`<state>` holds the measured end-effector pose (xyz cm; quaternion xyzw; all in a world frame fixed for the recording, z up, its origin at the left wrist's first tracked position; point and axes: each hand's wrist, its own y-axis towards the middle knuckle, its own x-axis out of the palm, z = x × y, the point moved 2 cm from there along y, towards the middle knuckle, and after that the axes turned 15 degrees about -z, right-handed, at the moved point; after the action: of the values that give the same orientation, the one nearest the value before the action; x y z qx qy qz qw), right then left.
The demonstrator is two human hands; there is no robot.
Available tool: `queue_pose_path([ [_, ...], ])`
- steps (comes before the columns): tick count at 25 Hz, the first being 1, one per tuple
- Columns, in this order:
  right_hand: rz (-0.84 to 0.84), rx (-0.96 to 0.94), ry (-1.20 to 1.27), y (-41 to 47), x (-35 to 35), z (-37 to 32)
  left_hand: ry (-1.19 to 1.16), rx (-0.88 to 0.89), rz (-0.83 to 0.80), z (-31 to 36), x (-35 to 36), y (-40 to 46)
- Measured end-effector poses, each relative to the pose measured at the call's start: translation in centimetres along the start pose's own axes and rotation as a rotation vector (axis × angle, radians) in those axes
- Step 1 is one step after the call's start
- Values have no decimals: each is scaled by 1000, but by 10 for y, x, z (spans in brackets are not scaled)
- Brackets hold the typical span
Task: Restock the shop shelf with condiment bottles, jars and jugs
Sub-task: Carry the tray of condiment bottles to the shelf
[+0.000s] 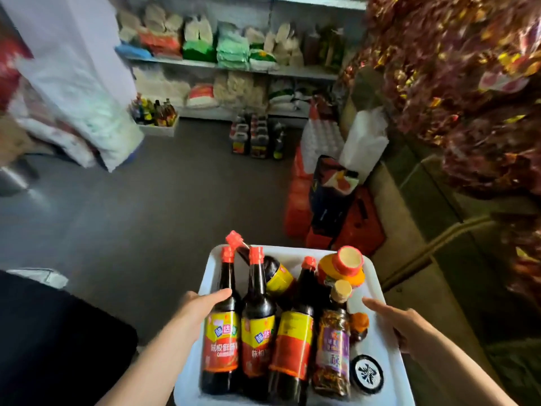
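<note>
Left hand [202,303] grip clamped on the white tray [377,276] rim, thumb against a dark sauce bottle [221,332] | right hand [401,323] holds the opposite rim, fingers partly hidden, grip cannot tell | bottles and a jar [332,353] stand in the tray, above the floor [146,215].

Left hand [202,304] and right hand [401,323] outstretched, fingers extended

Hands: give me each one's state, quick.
Left hand: grips the rim of the white plastic tray of bottles.
Right hand: on the tray's right rim, forefinger straight; grip cannot be told.
</note>
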<state>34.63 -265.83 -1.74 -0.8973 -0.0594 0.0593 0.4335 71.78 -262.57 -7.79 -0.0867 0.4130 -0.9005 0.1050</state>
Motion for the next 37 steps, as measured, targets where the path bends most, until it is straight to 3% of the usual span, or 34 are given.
queue_pose_path([
  [9,-75,105,-141,237,19,-245,-45,27,92,254,3,174],
  [14,-145,119,-180,405,54,-390,-133,42,246,373,-33,277],
  [19,-246,83,-184,488,164,-577,-183,25,270,494,-99,393],
  [24,-205,41,-244,612,276,-722,-188,29,255,640,-190,534],
  [32,-187,125,-239,818,400,-914,-163,17,312,867,-290,713],
  [37,-211,127,-291,953,465,-1027,-223,-61,388,961,-322,825],
])
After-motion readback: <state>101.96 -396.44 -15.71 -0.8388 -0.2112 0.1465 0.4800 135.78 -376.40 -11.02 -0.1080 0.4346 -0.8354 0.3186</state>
